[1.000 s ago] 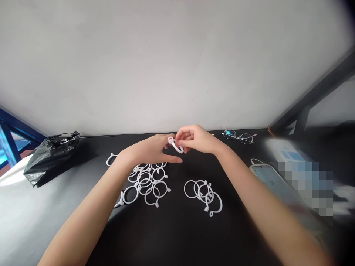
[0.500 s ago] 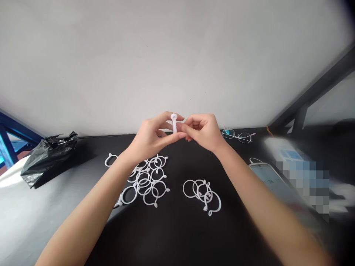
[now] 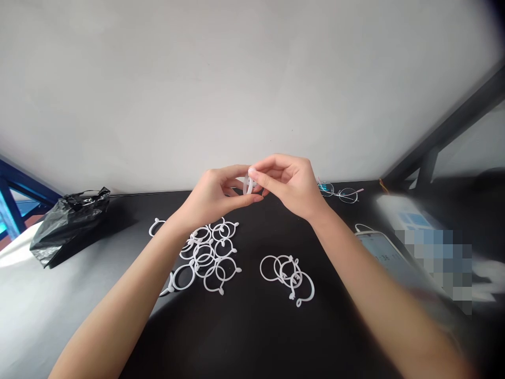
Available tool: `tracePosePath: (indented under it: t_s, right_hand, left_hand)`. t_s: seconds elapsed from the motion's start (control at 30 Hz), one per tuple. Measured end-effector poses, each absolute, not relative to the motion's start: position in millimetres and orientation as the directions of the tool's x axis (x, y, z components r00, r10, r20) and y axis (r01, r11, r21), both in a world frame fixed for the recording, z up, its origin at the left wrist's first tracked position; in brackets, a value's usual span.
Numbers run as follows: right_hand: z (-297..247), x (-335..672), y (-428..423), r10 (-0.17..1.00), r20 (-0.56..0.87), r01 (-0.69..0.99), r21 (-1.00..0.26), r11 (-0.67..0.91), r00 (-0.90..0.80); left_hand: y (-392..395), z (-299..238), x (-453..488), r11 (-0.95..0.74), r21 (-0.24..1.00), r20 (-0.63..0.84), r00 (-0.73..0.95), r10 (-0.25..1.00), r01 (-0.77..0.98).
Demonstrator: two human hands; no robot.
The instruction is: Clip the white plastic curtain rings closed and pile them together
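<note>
Both hands meet above the black table, pinching one white plastic ring (image 3: 248, 185) seen edge-on. My left hand (image 3: 215, 196) holds it between thumb and fingers; my right hand (image 3: 290, 184) grips its top with the fingertips. Below my left hand lies a pile of several white rings (image 3: 207, 255) on the black table (image 3: 244, 337). A smaller cluster of white rings (image 3: 289, 276) lies below my right wrist. One single ring (image 3: 157, 227) rests apart at the left of the pile.
A crumpled black plastic bag (image 3: 67, 223) sits at the far left. A pair of glasses (image 3: 340, 193) lies by the wall at the right. A phone with a lit screen (image 3: 384, 258) and a cable lies at the right edge, next to a blurred area.
Both hands rose from just above the ring pile to higher over the table with the ring between them. The ring has turned and my right fingers now cover its top.
</note>
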State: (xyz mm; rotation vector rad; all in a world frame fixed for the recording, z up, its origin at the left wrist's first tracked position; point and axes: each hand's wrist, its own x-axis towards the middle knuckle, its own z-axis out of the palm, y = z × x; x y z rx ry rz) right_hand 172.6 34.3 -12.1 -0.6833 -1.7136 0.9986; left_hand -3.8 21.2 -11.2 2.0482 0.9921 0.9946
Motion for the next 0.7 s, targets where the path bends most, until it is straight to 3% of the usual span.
tracePosePath:
  t_s: [0.3, 0.7]
  right_hand:
    - [-13.7, 171.7, 33.5, 0.789, 0.514, -0.039, -0.845, 0.533, -0.337]
    - [-12.4, 171.5, 33.3, 0.780, 0.511, -0.012, -0.839, 0.544, -0.362]
  left_hand:
    - [22.3, -11.4, -5.5, -0.494, 0.808, 0.341, 0.428, 0.837, 0.321]
    - [22.4, -11.3, -7.5, -0.504, 0.753, 0.317, 0.438, 0.841, 0.423]
